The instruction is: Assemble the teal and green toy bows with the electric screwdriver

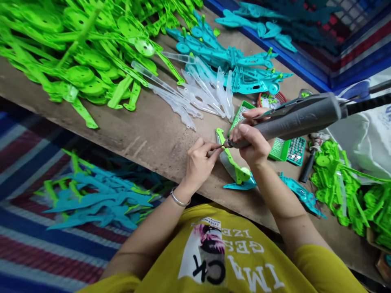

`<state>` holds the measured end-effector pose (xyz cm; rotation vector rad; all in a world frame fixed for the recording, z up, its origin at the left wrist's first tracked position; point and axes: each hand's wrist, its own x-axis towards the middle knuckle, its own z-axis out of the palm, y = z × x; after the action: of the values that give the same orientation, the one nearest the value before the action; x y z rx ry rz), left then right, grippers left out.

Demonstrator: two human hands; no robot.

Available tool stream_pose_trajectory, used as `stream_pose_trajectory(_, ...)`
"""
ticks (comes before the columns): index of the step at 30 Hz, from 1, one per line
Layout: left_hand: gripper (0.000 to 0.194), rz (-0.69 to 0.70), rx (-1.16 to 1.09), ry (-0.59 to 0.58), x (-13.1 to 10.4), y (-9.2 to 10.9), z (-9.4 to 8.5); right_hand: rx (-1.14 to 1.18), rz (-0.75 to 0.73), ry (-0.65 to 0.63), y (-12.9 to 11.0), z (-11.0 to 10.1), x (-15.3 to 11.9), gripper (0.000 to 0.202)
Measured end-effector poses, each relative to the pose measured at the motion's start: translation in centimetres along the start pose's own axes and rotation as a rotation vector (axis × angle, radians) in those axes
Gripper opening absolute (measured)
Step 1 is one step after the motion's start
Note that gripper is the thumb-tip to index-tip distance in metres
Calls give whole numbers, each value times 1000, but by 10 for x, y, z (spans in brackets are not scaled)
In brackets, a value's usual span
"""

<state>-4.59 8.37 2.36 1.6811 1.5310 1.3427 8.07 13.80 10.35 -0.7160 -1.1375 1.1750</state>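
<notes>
My right hand (252,140) is wrapped round a grey electric screwdriver (293,118), which slants down to the left. Its bit end is at the fingertips of my left hand (200,158), whose thumb and forefinger are pinched together. What they pinch is too small to make out. Just below the bit lies a part-assembled plastic piece (233,162), bright green over clear and turquoise, at the table's near edge. Green trays of small metal parts, one tray (241,114) behind my right hand and another tray (295,149) right of it, stand close by.
Green plastic parts (88,65) heap at the far left, with clear parts (204,89) and turquoise parts (238,67) beside them. More green parts (332,183) lie at right, near a black-handled tool (308,165). Turquoise pieces (100,199) pile below the table (128,134) at left.
</notes>
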Motion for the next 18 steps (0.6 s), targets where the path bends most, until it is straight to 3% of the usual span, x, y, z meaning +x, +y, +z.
stream_pose_trajectory(11,9,36,23,-28,2,-1,-5,-213,7,-56,10,-5,-7,31)
stream_pose_trajectory(18,19,31,40,-57,8,-5,-4,-247,-59,-195,9,-8,-3,24)
